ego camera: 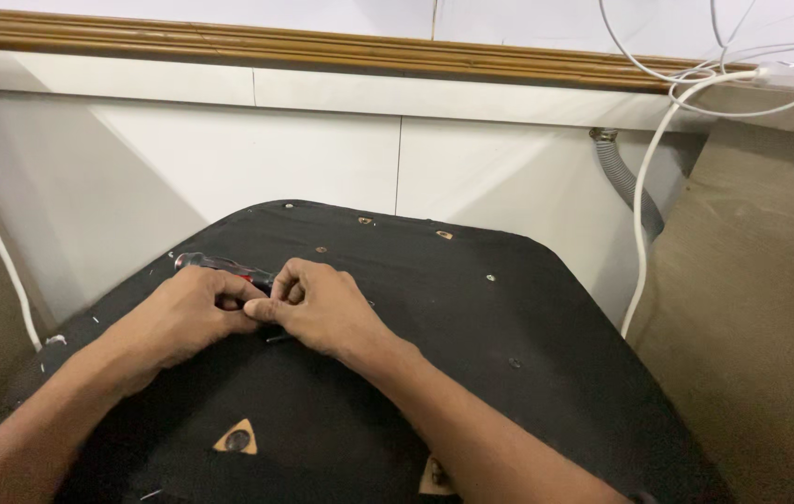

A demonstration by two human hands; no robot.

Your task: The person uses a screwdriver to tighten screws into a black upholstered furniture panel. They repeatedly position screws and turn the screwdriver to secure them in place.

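Both forearms are bare and run up from the bottom edge, the left from 7 o'clock and the right from 5 o'clock, meeting near the centre. The left hand (194,313) lies knuckles up with its fingers (229,301) curled in toward 3 o'clock. The right hand (318,306) presses against it, fingers bent and pinched at the fingertips.

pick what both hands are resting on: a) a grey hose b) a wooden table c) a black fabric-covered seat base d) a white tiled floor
c, the left hand and right hand meet on the black fabric-covered seat base, with a screwdriver under the fingers; the grey hose sits off by the wall.
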